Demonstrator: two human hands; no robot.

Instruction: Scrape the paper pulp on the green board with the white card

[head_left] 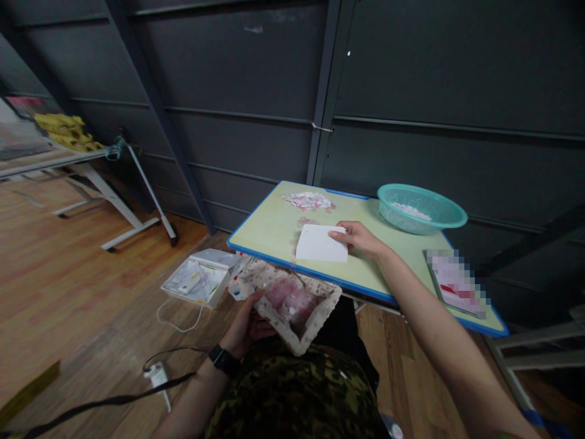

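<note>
I see my right hand (361, 239) closed on the right edge of a white card (321, 244), which lies flat just inside the table's (267, 228) near blue edge. My left hand (247, 326) grips the rim of a tray (297, 308) held just below that edge. Bare tabletop lies left of the card. The pile (308, 200) sits beyond it, and the basket (420, 207) is at the far right.
</note>
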